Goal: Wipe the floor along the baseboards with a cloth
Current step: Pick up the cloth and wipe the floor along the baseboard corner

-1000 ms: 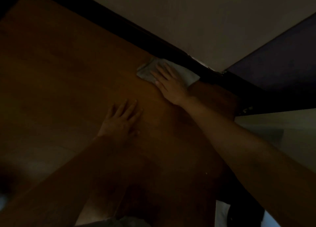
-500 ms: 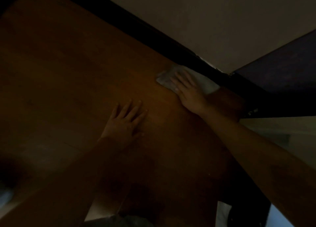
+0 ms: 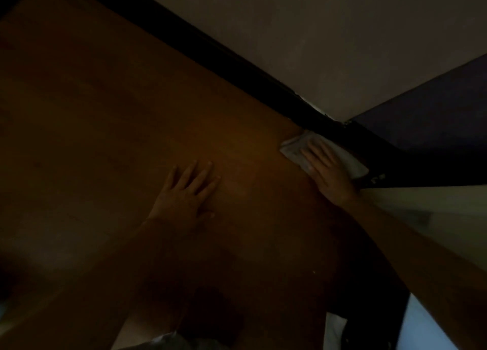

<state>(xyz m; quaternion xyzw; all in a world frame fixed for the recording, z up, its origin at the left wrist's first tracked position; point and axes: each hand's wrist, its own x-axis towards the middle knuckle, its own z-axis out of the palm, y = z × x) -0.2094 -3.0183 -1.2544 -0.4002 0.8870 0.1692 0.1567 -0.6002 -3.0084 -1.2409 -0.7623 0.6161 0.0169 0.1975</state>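
Note:
A white cloth (image 3: 295,148) lies flat on the brown wooden floor (image 3: 131,128), tight against the dark baseboard (image 3: 237,67) near the room's corner. My right hand (image 3: 328,171) presses down on the cloth with its fingers spread and straight, covering the cloth's middle. My left hand (image 3: 185,194) rests flat on the bare floor to the left of the cloth, a hand's width away, fingers straight and holding nothing.
The baseboard runs diagonally from upper left to the corner at right, under a pale wall (image 3: 329,38). A dark blue panel (image 3: 434,117) and a pale surface (image 3: 427,204) close the corner on the right. The scene is dim.
My right hand has slid the cloth along the baseboard to the right, into the corner. My left hand has stayed planted on the floor.

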